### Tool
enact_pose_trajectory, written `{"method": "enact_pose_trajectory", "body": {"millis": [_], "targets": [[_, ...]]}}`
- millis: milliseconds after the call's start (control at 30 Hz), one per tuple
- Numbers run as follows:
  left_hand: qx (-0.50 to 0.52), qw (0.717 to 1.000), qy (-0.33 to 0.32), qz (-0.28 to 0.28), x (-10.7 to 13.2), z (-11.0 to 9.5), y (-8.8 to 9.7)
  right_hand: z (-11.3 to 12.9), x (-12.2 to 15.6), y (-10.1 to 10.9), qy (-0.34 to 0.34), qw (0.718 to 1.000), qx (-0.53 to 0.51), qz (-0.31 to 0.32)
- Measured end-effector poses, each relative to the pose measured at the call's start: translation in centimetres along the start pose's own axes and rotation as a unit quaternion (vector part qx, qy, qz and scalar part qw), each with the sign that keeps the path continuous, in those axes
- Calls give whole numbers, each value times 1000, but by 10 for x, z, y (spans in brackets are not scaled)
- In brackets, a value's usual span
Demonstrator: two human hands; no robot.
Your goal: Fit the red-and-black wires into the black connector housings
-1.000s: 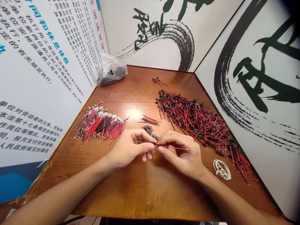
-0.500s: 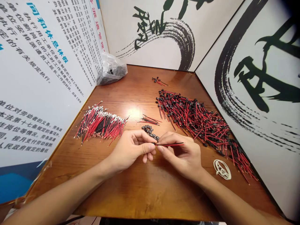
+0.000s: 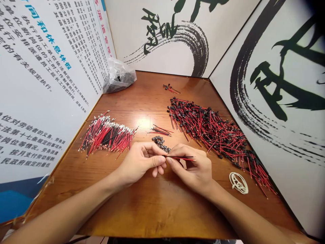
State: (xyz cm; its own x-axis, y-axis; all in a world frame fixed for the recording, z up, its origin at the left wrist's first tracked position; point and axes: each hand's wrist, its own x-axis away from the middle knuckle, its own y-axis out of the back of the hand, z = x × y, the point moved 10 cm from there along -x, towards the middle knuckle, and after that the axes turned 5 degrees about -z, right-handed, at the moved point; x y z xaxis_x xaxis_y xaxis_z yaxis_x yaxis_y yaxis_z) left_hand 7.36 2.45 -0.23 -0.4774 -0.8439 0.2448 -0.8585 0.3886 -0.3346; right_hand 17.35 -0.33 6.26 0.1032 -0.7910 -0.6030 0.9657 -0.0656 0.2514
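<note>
My right hand (image 3: 194, 166) pinches the red and black wires (image 3: 186, 158) above the worktop (image 3: 152, 210); my left hand (image 3: 144, 161) grips a mostly hidden dark piece (image 3: 165, 156) at their end. Wires: probably light, flexible; best gripped near that end.

A brown wood-grained tabletop (image 3: 142, 210) sits among upright partitions: a left panel (image 3: 50, 101) printed with Chinese text above a blue lower corner, and white back (image 3: 167, 57) and right panels (image 3: 281, 142) bearing dark brush calligraphy. Light glares (image 3: 143, 122) off the wood.
</note>
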Motion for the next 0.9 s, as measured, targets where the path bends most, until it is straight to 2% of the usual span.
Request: {"method": "enact_pose_trajectory", "body": {"millis": [500, 800, 900], "targets": [[-115, 993, -12, 11, -2, -4, 3, 3, -1, 0, 16, 999, 47, 18], [-136, 990, -23, -15, -3, -14, 7, -5, -10, 18, -25, 994, 105, -12], [-146, 989, -24, -20, -3, -16, 9, -11, -12, 23, -58, 991, 117, -19]]}}
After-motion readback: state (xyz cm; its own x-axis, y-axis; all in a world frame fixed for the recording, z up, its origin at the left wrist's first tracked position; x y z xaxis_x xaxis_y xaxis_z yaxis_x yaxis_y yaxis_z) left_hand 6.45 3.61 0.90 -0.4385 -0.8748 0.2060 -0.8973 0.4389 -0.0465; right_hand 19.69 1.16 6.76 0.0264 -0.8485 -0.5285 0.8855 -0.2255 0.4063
